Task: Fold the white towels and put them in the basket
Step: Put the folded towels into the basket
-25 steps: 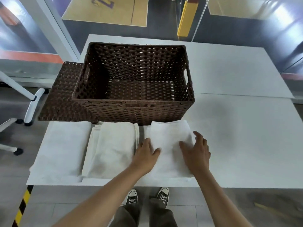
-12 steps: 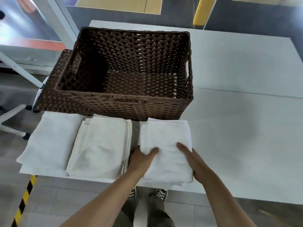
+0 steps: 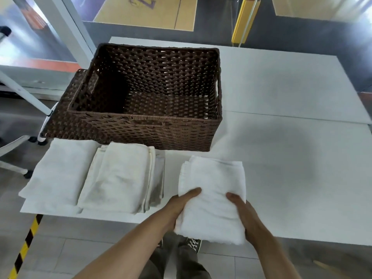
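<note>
A folded white towel [image 3: 213,190] is held up just above the white table's near edge. My left hand [image 3: 181,206] grips its left side with the thumb on top. My right hand [image 3: 243,212] grips its right side the same way. Behind it stands an empty brown wicker basket [image 3: 145,125]. Two more folded white towels lie on the table to the left: one in the middle [image 3: 122,176] and one at the far left [image 3: 60,170].
A brown wicker lid [image 3: 60,125] lies flat behind the basket's left side. The white table [image 3: 291,158] stretches to the right and back. White chair legs [image 3: 18,141] stand on the floor at left. A yellow-black floor stripe [image 3: 24,246] runs below the table edge.
Both hands slid under the sides of the right towel, took hold of it and lifted it off the table, drawing it right and toward me.
</note>
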Motion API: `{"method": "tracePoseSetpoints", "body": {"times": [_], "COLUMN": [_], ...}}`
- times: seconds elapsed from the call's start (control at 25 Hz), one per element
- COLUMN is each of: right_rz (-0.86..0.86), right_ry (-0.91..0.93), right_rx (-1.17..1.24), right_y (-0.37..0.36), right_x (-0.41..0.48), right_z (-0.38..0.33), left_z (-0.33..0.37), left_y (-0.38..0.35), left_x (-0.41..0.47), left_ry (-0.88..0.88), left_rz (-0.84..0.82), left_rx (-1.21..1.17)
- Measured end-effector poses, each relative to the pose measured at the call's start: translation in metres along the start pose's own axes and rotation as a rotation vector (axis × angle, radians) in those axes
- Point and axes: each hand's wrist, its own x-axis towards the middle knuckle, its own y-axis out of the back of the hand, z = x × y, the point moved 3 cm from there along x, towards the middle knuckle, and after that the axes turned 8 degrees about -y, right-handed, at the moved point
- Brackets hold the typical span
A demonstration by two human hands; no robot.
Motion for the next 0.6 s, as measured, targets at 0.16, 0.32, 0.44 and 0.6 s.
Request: {"method": "tracePoseSetpoints", "body": {"times": [0.16,0.32,0.44,0.6], "right_rz": [0.008,0.019,-0.008,-0.097], "right_ry": [0.106,0.254,0.337,0.467], "right_rx": [0.037,0.043,0.032,0.032], "right_y": [0.024,0.042,0.044,0.033], "right_x": [-0.035,-0.079,-0.113,-0.16], "right_z": [-0.018,-0.06,-0.1,-0.16], "left_z": [0.019,0.071,0.111,0.165], "left_y": [-0.032,-0.073,-0.095,-0.109], "left_x": [-0.024,-0.068,-0.103,-0.145], "left_ry": [-0.156,-0.469,-0.63,-0.798], "left_rz": [-0.091,-0.121,-0.17,-0.211], "left_rx": [0.109,0.212,0.21,0.165]}}
